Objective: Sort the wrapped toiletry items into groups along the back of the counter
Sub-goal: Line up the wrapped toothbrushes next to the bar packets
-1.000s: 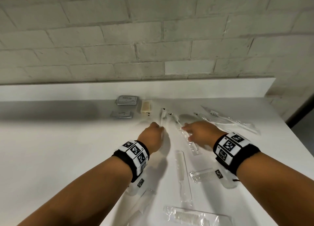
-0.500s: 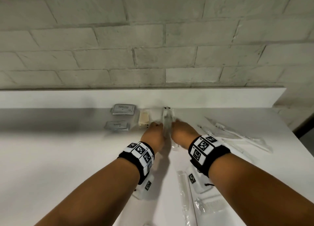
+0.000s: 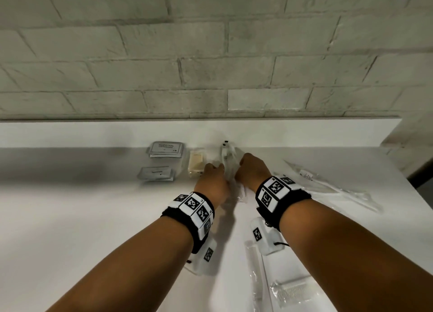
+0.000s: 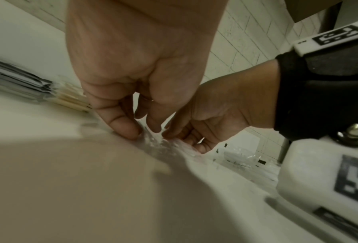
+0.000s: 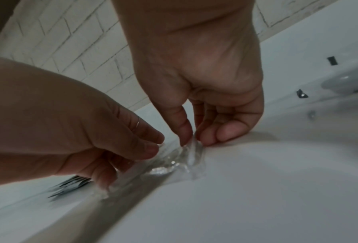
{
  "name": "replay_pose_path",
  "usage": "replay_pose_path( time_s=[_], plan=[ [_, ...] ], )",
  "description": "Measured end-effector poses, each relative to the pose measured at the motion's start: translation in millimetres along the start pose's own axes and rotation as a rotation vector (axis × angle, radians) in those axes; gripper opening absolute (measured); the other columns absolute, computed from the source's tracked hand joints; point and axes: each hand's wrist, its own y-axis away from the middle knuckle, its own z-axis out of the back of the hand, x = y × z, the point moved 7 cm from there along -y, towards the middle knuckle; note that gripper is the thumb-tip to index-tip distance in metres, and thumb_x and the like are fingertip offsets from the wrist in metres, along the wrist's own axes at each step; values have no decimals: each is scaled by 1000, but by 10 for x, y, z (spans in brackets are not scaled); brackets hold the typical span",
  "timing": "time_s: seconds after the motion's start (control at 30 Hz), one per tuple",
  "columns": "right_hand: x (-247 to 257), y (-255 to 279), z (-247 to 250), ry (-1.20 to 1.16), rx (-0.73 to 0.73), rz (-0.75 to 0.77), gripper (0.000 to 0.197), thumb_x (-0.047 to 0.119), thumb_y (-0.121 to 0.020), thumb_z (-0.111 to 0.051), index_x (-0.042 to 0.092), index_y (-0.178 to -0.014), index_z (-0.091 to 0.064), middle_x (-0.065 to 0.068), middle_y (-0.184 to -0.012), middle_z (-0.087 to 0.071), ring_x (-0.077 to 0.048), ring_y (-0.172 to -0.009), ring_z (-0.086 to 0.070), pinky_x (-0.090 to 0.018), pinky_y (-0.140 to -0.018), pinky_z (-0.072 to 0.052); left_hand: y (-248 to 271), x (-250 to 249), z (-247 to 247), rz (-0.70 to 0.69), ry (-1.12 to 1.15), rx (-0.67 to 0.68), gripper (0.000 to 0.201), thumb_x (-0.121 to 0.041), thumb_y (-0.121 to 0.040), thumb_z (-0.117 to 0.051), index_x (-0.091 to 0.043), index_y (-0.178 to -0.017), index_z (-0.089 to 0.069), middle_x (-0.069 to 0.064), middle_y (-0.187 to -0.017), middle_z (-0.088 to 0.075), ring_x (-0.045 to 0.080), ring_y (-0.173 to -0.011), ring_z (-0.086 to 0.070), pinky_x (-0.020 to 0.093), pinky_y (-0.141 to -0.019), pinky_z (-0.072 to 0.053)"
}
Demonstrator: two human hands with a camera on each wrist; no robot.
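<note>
Both hands meet at the far edge of the counter (image 3: 70,218), just right of the soap bar (image 3: 195,165). The left hand (image 3: 214,182) pinches the clear-wrapped packets (image 3: 226,155) between thumb and fingertips, and the right hand (image 3: 251,171) nips the same crinkled wrapper from the other side. Shampoo sachets (image 3: 166,148) sit further left, and a wrapped comb (image 3: 293,293) lies at the near right.

Pale brick wall (image 3: 210,53) running across 12 o'clock; white counter (image 3: 70,218) filling 6 to 9, shadow lying under its back ledge (image 3: 82,133).
</note>
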Motion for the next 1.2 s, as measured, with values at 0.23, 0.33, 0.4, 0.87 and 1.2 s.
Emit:
replay_pose_path(
  time_s=[0.23,0.33,0.4,0.87,1.2],
  plan=[
    [-55,19,-3,-7,10,6,38,9,-79,-60,3,-116,-55,-15,-115,-64,-30,-106,-62,-27,-70,-43,32,-18,43,22,12,-9,35,-18,-89,-52,-8,-122,-46,17,-120,-50,31,-106,-54,32,-81,-42],
    [-50,74,72,-14,7,37,45,21,-78,-69,5,-118,-57,-13,-117,-65,-29,-107,-62,-27,-73,-44,77,-37,53,32,30,8,45,-18,-88,-53,-10,-132,-42,17,-126,-47,31,-113,-52,34,-87,-44],
    [-39,144,250,-14,-13,92,41,25,-84,-66,4,-119,-59,-15,-117,-65,-31,-107,-62,-31,-81,-48,135,-77,77,17,7,4,54,-18,-89,-54,-15,-140,-37,15,-130,-44,31,-117,-51,35,-93,-44],
    [-1051,651,1144,601,202,72,26,22,-77,-70,4,-96,-67,-12,-89,-67,-26,-75,-64,-26,-62,-48,231,-384,-109,-204,-203,68,39,-31,-93,-43,-25,-129,-56,6,-135,-52,27,-121,-49,40,-104,-40],
    [-943,572,1125,649,3,159,38,33,-77,-65,15,-109,-56,-4,-106,-63,-27,-96,-59,-32,-79,-46,251,-371,-85,-181,-131,67,40,-29,-96,-42,-20,-133,-53,6,-140,-49,23,-129,-44,31,-110,-30]
  ],
)
